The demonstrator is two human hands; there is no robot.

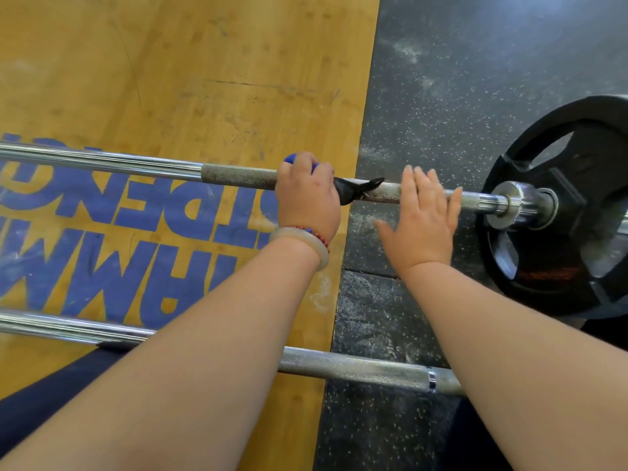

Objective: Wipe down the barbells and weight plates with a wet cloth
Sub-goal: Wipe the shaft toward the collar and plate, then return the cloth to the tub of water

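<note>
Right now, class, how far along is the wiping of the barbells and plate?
Done: nothing shows as finished; wiped metal cannot be told from unwiped. In hand: the left hand grips what looks like a dark cloth round the far barbell, while the right hand is open over it. Left: the near barbell and the black weight plate, both untouched.

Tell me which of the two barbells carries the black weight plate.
The farther barbell, the one the left hand grips: the black weight plate sits on its right end. The nearer barbell shows no plate in view.
</note>
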